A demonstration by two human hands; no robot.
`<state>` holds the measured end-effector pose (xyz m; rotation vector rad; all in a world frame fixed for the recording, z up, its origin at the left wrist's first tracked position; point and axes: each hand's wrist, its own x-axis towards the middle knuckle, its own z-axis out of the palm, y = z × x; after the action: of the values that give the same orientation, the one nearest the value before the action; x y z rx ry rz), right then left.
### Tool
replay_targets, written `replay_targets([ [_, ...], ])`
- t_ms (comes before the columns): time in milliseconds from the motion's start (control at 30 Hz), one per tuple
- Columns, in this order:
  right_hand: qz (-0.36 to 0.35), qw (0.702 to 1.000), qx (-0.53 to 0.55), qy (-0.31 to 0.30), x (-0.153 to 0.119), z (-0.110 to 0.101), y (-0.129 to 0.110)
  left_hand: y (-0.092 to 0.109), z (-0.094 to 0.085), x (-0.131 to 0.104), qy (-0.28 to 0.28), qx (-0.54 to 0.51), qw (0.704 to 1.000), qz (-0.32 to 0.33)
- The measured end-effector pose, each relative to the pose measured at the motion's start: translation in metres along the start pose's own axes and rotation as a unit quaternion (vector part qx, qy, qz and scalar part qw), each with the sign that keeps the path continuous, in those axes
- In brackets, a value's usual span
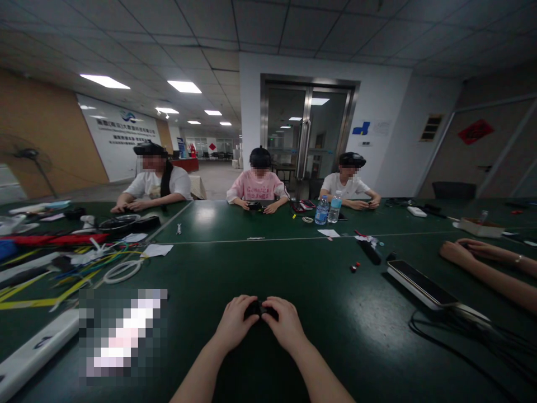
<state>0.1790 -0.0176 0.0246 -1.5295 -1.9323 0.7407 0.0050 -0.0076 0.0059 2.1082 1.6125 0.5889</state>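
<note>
Between my two hands, low over the dark green table (201, 274), is a small black object (260, 309). Its kind I cannot make out, as the fingers cover most of it. My left hand (237, 320) grips its left side, fingers curled over the top and thumb in front. From the right, my right hand (283, 320) closes on it in much the same way. Both thumbs lie near each other at the front of the object.
On the right are a phone (423, 282) on a white block, black cables (461, 347) and a co-worker's hands (457, 253). A white power strip (39, 350) and a coiled white cable (122, 271) lie left. Water bottles (322, 210) stand farther back, near seated people.
</note>
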Motion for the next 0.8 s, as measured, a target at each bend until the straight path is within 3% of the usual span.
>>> replay_targets([
  [800,-0.033,0.999,-0.014,-0.002,-0.0003,0.0045,0.0061,-0.0018,0.0016,-0.0002,0.020,0.001,1.000,0.014],
])
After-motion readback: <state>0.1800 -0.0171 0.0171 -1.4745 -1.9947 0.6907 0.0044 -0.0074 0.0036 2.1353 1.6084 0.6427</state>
